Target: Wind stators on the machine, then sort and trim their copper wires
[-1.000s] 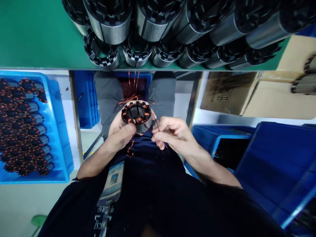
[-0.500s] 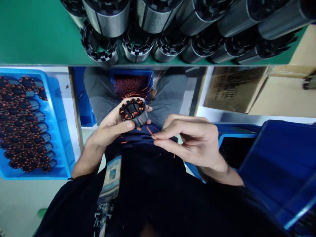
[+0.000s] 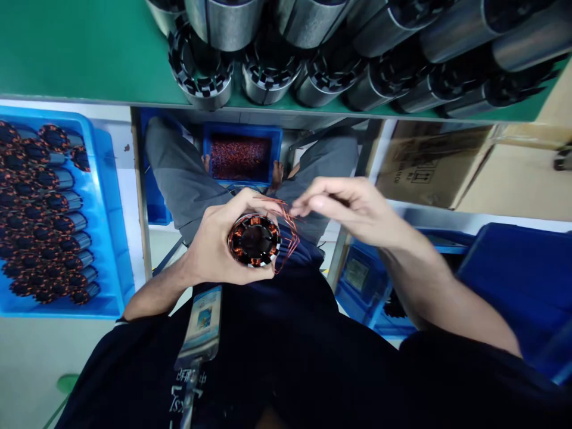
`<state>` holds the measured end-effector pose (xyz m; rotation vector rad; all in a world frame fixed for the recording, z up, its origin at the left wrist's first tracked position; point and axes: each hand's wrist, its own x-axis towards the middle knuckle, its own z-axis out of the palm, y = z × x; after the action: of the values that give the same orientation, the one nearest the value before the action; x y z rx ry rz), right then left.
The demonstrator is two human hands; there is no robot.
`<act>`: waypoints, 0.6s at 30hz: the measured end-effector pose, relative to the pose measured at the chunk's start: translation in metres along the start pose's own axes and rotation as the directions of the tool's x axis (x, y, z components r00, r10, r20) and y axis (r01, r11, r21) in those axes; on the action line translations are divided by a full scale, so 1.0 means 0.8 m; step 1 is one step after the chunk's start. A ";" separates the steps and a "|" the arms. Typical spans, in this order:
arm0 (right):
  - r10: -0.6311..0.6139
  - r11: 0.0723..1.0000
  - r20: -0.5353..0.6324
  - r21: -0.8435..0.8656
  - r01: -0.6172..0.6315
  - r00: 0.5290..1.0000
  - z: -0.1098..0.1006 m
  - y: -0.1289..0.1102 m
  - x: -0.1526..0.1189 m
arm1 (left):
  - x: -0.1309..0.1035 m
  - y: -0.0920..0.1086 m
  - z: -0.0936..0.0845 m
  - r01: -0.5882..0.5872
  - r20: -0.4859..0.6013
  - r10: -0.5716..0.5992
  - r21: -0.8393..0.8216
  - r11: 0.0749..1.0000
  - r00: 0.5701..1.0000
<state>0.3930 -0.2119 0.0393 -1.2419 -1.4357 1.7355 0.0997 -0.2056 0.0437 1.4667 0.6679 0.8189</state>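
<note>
My left hand (image 3: 218, 244) is wrapped around a motor stator (image 3: 254, 265), its round open end tilted up toward me. Copper windings show between the black slots around its ring. Several loose copper wires (image 3: 291, 238) stick out past the stator's right side in a bent bundle. Just right of these wires is my right hand (image 3: 344, 208), its fingers curled and slightly blurred, fingertips close to the wire bundle. Whether a wire is pinched there is too fine to make out.
Bare stators (image 3: 263, 83) stand in rows on the green bench (image 3: 89, 53) ahead. A blue tray (image 3: 107, 238) of wound stators lies left. Between my legs sits a blue bin (image 3: 205, 149) with copper scraps. Cardboard boxes (image 3: 429, 161) and blue crates (image 3: 518, 292) are at right.
The stator has turned in my left hand so its open end faces me, with the wires now toward the right. My right hand has moved up, and the short wire pieces it held no longer show.
</note>
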 end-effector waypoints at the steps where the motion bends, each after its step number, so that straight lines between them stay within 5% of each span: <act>1: 0.030 0.997 0.047 0.072 -0.033 0.998 -0.004 -0.018 0.000 | -0.001 0.003 -0.001 0.033 0.022 -0.032 -0.037 0.999 0.999; 4: 0.033 0.981 0.203 0.182 -0.071 0.979 0.002 -0.061 0.001 | -0.002 0.008 0.000 0.133 0.118 -0.123 -0.082 0.988 0.985; 8: -0.009 0.978 0.176 0.206 -0.028 0.984 0.018 -0.081 -0.003 | -0.002 0.003 0.003 0.060 0.176 -0.052 -0.040 0.997 0.983; 10: -0.031 0.987 0.094 0.163 0.016 0.995 0.020 -0.078 -0.011 | -0.001 -0.004 0.006 -0.120 0.099 0.121 -0.010 0.993 0.988; 13: -0.085 0.993 -0.074 0.081 0.091 0.994 0.009 -0.062 -0.022 | 0.001 -0.015 0.013 -0.333 -0.035 0.337 0.091 0.939 0.941; 18: -0.206 0.968 -0.330 -0.209 0.141 0.921 -0.029 -0.048 -0.044 | 0.004 -0.008 0.017 -0.265 -0.257 0.295 0.146 0.953 0.920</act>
<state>0.4235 -0.2216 0.0865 -1.3885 -1.4605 1.2130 0.1128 -0.2104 0.0382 1.5845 0.7278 1.2444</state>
